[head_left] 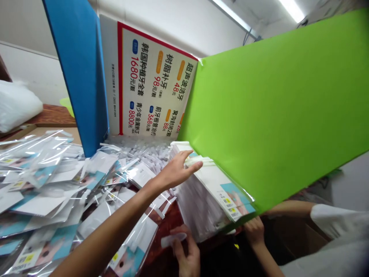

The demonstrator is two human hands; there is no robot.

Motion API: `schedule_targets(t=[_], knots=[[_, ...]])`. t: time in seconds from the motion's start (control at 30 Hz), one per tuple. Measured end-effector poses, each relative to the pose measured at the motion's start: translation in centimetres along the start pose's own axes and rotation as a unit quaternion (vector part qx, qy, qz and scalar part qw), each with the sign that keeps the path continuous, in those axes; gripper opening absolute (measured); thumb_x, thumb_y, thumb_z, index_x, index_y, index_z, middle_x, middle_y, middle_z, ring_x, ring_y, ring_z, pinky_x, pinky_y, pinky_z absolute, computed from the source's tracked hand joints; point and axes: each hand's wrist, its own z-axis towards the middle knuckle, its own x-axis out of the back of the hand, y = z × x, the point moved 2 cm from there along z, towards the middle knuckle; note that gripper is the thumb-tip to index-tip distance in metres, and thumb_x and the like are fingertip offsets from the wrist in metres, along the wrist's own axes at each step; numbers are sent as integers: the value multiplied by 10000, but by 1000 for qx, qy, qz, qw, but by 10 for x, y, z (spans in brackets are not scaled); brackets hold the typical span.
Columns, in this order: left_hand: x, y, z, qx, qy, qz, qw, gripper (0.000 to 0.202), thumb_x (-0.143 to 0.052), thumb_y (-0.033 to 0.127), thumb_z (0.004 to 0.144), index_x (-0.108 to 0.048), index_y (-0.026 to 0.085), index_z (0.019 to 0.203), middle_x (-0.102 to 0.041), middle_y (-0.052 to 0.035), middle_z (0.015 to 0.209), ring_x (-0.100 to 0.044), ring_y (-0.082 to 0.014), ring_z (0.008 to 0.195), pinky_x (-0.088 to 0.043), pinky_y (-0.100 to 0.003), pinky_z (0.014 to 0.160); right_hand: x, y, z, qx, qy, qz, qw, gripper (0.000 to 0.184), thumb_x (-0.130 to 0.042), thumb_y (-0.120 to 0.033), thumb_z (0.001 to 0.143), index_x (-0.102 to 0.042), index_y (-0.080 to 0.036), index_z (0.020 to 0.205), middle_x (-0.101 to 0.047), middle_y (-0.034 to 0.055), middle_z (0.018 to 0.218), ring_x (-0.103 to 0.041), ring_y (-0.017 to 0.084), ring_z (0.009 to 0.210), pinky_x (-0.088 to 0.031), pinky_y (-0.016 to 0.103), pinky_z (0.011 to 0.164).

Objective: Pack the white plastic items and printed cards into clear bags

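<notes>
My left hand point(183, 167) reaches over the far end of a tall stack of white cards point(211, 175), thumb and forefinger apart. Its fingertips are at the top cards; whether they touch is unclear. The stack's nearest card has a teal picture and yellow labels. Below, my right hand point(188, 252) pinches a small translucent white plastic piece point(173, 239), somewhat blurred. Bagged cards point(54, 200) with similar prints lie heaped on the left. Many small white plastic pieces point(144, 148) are piled behind my left hand.
A green board point(276, 115) rises along the stack's right side. A printed price board point(152, 84) and a blue panel point(77, 73) stand behind. Another person's hand point(255, 231) and white sleeve point(331, 223) are at right. A white plastic bag point(17, 105) sits far left.
</notes>
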Motion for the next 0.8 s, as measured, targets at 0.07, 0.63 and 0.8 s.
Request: schedule_targets(t=[0.07,0.63,0.8], knots=[[-6,-8,1,15,-27,0,1000,845,-555,712,867,-423,161,1494,-426,-169,1591,-430,-355,1447,-376,-528,1185,-2,5,-11,75,34,14,997,279,-679,-586,841,-714,-327,743,-614,58,727,-616,278,722,-473,422,663],[-37,-30,16,60,3,-106,993,740,-406,699,933,-529,138,1399,-526,-167,1515,-480,-313,1401,-341,-456,1191,82,-107,42,526,314,-188,768,351,-672,-171,843,-669,-188,1193,-584,114,1096,-606,217,769,-471,359,568],[-43,-34,14,73,15,-113,991,675,-432,667,936,-580,155,1350,-606,-138,1445,-557,-302,1330,-407,-428,1140,75,-110,57,605,320,-300,664,348,-660,-170,830,-712,-204,1173,-616,128,1021,-620,313,947,-547,522,785]])
